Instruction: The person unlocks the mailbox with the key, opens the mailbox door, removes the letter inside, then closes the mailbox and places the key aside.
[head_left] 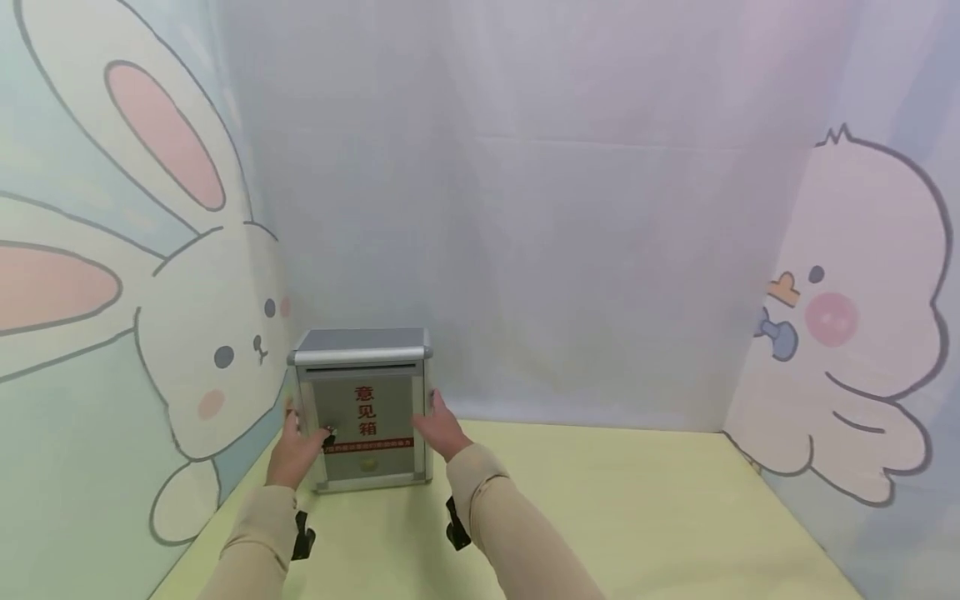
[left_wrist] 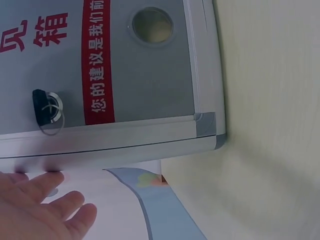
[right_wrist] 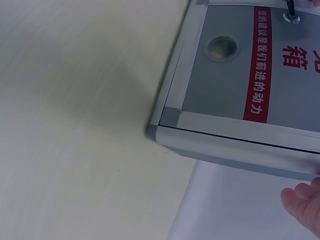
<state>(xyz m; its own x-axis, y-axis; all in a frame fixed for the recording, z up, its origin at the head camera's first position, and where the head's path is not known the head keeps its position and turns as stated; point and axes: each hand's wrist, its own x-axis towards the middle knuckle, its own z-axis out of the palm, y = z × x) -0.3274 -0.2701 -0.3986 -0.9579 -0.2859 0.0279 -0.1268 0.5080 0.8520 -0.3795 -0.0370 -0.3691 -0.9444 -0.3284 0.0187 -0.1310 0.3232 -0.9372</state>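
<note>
A grey metal suggestion box (head_left: pixel 390 400) with silver edges, a top slot (head_left: pixel 363 367) and red lettering stands upright in the head view. My left hand (head_left: pixel 294 450) is at its left side, thumb near the front lock, where a key with a dark head (left_wrist: pixel 42 107) sits. In the left wrist view the fingers (left_wrist: pixel 40 187) are loosely extended, some tips touching the box's side. Across from it, my right hand (head_left: pixel 444 427) is at the right side, its thumb toward the front panel. The right wrist view catches only a few fingertips (right_wrist: pixel 295 200) beside the box.
The box stands on a pale yellow tabletop (head_left: pixel 615 500), near the left wall with a rabbit drawing (head_left: pixel 210 325). Behind is a plain light curtain-like wall (head_left: pixel 562 250); a chick drawing (head_left: pixel 870 275) marks the right wall. Tabletop extends in front and rightward.
</note>
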